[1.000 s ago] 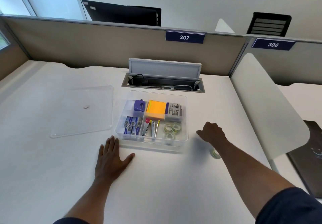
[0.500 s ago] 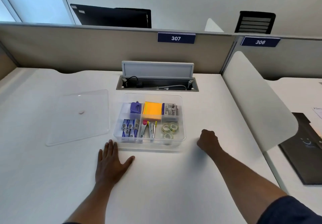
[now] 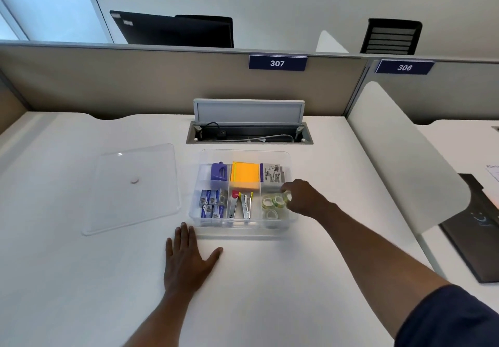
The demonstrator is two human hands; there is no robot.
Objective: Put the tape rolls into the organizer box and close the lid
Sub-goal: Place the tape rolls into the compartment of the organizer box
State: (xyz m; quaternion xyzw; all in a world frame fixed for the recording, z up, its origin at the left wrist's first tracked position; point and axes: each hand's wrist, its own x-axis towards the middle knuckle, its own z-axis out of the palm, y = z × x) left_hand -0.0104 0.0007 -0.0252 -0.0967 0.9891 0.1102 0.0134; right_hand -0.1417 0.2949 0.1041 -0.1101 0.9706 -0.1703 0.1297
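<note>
right hand [image 3: 303, 198] reaches over the right wall of the organizer box [image 3: 293, 163], fingers pinched on a clear tape roll [image 3: 286, 196] above the front-right compartment; the roll is blurred and partly hidden by the fingertips, can't tell if it touches the rolls below. three more tape rolls [image 3: 272, 205] already lie in that compartment, see-through and hard to separate. left hand [image 3: 189, 260] lies flat and open on the counter [image 3: 81, 279], palm down, just in front of the box's front-left corner, fingertips near but apart from the wall. half a second ago the right hand was a closed fist on the counter right of the box; now it's lifted over the box. left hand unchanged. lid [image 3: 135, 187] lies flat on the counter left of the box, apart from it, so the box is open. other compartments hold staple boxes [image 3: 212, 206], staplers [image 3: 241, 207], orange sticky notes [image 3: 245, 175]. front half of the counter is open room; divider panel [image 3: 405, 157] borders the right edge.
</note>
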